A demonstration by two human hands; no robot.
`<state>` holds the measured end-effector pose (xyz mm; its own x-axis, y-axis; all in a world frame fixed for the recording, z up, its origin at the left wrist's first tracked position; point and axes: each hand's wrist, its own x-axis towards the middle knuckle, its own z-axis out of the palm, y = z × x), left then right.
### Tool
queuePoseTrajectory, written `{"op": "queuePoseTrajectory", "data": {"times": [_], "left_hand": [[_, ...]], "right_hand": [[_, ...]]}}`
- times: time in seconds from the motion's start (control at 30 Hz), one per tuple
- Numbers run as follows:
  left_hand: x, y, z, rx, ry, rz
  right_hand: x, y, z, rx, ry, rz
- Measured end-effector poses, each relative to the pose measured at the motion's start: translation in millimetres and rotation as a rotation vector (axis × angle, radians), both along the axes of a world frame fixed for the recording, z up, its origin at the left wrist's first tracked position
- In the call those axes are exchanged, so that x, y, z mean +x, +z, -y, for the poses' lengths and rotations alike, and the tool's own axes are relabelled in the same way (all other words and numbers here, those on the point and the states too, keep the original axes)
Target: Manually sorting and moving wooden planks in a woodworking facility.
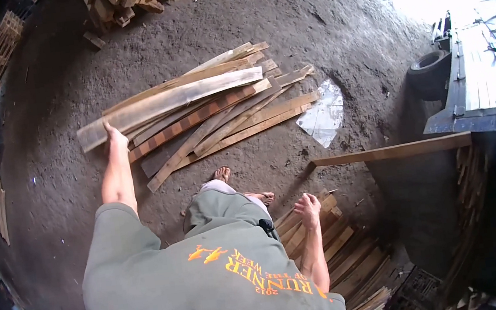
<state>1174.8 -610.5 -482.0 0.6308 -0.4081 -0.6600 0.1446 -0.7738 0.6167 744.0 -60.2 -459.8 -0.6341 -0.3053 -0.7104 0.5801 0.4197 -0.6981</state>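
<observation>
My left hand [114, 136] grips the near edge of a wide pale plank [174, 100], close to its left end. That plank lies across the top of a loose pile of wooden boards on the dirt ground. Among them is a board with dark reddish bands [195, 122], just below the pale plank. My right hand [308, 206] hangs by my right side with loosely bent fingers and nothing visible in it. Beneath it lies a stack of brown boards [344, 248], which the hand appears not to touch.
A long board [391, 151] juts out at the right, near a vehicle with a black tyre [429, 65]. A pale flat sheet [323, 114] lies beyond the pile's right end. More wood pieces [126, 0] are heaped at the far left, and slatted wood [0, 48] lines the left edge.
</observation>
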Motion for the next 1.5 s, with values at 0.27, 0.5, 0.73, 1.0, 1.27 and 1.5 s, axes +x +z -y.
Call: {"op": "queuePoseTrajectory", "data": {"times": [0.27, 0.5, 0.73, 1.0, 1.27, 1.5], "left_hand": [[-109.0, -148.8, -179.9, 0.266, -0.594, 0.31], [-218.8, -133.0, -221.7, 0.512, -0.941, -0.258], [-356.7, -126.4, -176.9, 0.284, -1.368, -0.019], [-501.0, -62.0, -288.7, 0.109, -1.935, -0.162], [-547.7, 10.8, -437.2, -0.072, -2.094, -0.224], [-633.3, 54.0, -466.8, -0.336, -2.22, -0.479]], "right_hand": [[43.0, -4.9, -50.6, 0.013, -0.235, -0.034], [161.5, -56.9, -168.3, 0.28, -0.711, 0.287], [196.6, -99.7, -200.4, 0.231, -1.181, 0.32], [151.2, -154.7, -203.8, 0.139, -1.109, 0.041], [199.0, -159.7, -232.6, -0.16, -1.513, 0.372], [191.0, -195.0, -252.4, -0.167, -1.64, 0.461]]}}
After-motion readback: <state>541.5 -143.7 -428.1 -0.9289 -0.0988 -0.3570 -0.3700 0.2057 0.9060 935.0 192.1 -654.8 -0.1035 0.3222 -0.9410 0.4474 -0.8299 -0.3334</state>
